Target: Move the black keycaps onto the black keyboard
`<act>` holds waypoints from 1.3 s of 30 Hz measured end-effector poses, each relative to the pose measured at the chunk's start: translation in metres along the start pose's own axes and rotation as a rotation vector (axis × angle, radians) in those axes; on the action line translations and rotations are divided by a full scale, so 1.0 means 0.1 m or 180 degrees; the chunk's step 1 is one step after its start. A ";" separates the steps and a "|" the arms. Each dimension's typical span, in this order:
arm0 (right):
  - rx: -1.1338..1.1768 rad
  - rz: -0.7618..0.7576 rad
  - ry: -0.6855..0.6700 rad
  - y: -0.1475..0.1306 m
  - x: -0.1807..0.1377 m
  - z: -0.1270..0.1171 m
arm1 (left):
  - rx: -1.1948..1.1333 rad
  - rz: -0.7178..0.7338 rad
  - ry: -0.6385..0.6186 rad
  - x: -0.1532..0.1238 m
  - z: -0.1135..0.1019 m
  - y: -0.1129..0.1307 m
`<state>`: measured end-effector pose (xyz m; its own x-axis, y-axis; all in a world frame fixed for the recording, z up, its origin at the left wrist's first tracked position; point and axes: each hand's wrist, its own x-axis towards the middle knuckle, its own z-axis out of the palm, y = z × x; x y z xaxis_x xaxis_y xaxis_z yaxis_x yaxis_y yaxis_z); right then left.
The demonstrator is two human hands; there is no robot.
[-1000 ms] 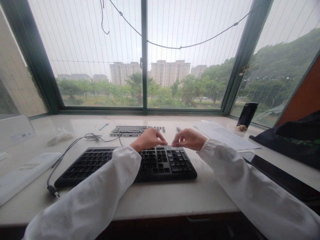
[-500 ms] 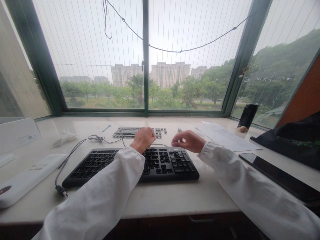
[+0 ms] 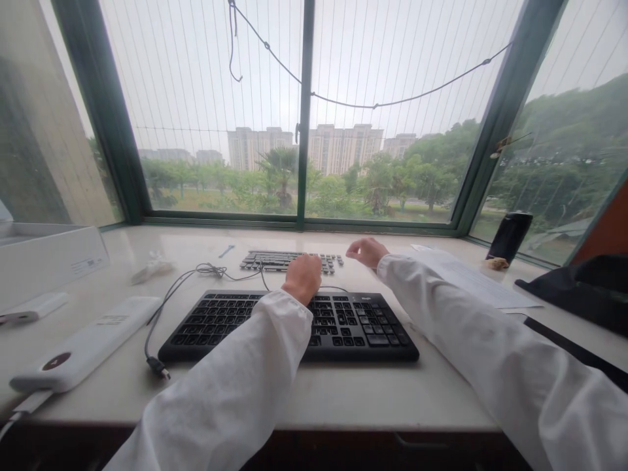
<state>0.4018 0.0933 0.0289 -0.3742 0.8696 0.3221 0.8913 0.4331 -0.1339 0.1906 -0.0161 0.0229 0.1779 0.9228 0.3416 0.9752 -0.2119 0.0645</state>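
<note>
A black computer keyboard (image 3: 210, 320) lies across the middle of the white sill. Most of its left and middle key places look bare, while some keycaps sit on the number pad (image 3: 383, 324). Behind it, several loose keycaps (image 3: 265, 260) are laid out in rows. My left hand (image 3: 303, 276) is closed over the gap between the keyboard and these rows, hiding part of both; anything in its fingers is hidden. My right hand (image 3: 367, 251) is at the right end of the rows, thumb and fingers drawn together. What it pinches, if anything, is too small to tell.
The keyboard's cable (image 3: 209, 269) coils to the left, its USB plug (image 3: 159, 369) at the front. A white power bank (image 3: 98, 343) and white box (image 3: 53, 261) stand left. Right are paper sheets (image 3: 471, 278), a black can-like cylinder (image 3: 509, 237) and a dark phone (image 3: 564, 343).
My right hand has moved away from the keyboard's top right edge, back toward the end of the keycap rows. My left hand stays over nearly the same spot. The view has turned slightly left.
</note>
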 end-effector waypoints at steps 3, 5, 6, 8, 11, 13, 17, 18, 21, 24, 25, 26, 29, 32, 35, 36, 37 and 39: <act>-0.0141 0.0037 -0.0137 -0.01 0.29 0.09 | 0.0017 0.0027 0.0007 0.00 0.00 0.01; -0.0227 0.0029 -0.0264 -0.02 0.43 0.17 | 0.0020 0.0043 0.0021 0.00 0.00 0.01; -0.0268 0.0027 -0.0321 -0.02 0.49 0.22 | 0.0020 0.0049 0.0031 0.00 0.00 0.01; -0.0341 0.0036 -0.0404 -0.03 0.58 0.29 | 0.0024 0.0061 0.0055 0.00 0.00 0.01; -0.0423 0.0076 -0.0480 -0.03 0.67 0.38 | 0.0041 0.0070 0.0091 0.00 -0.01 0.02; -0.0469 0.0113 -0.0529 -0.03 0.72 0.43 | 0.0059 0.0064 0.0108 0.00 -0.03 0.03; -0.0547 0.0175 -0.0592 -0.02 0.79 0.49 | 0.0090 0.0060 0.0142 -0.01 -0.03 0.04; -0.0562 0.0191 -0.0595 -0.02 0.80 0.50 | 0.0095 0.0066 0.0155 -0.01 -0.03 0.05; -0.0586 0.0225 -0.0601 -0.04 0.81 0.53 | 0.0109 0.0076 0.0191 -0.01 -0.02 0.05; -0.0566 0.0227 -0.0592 -0.06 0.81 0.52 | 0.0121 0.0057 0.0219 0.00 -0.01 0.05; -0.0548 0.0225 -0.0582 -0.07 0.81 0.50 | 0.0121 0.0053 0.0225 0.00 -0.02 0.05; -0.0525 0.0227 -0.0569 -0.07 0.80 0.48 | 0.0119 0.0053 0.0229 0.00 -0.02 0.05; -0.0433 0.0215 -0.0515 -0.08 0.76 0.35 | 0.0099 0.0070 0.0243 0.00 -0.03 0.04; -0.0324 0.0140 -0.0440 -0.08 0.63 0.14 | 0.0063 0.0084 0.0278 0.00 -0.03 0.04; -0.0163 -0.0055 -0.0441 -0.12 0.32 -0.11 | 0.0008 0.0113 0.0316 0.00 -0.03 0.04; -0.0064 -0.0168 -0.0462 -0.14 0.18 -0.18 | -0.0011 0.0127 0.0326 0.00 -0.03 0.05; 0.0186 -0.0368 -0.0507 -0.17 0.03 -0.25 | -0.0030 0.0144 0.0334 0.00 -0.04 0.05; 0.0639 -0.0626 -0.0649 -0.22 -0.29 -0.36 | -0.0072 0.0199 0.0333 -0.01 -0.04 0.06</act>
<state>0.4025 0.0498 0.0566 -0.5953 0.7855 0.1688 0.7365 0.6175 -0.2761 0.1959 -0.0193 0.0271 0.2224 0.8693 0.4415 0.9592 -0.2762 0.0606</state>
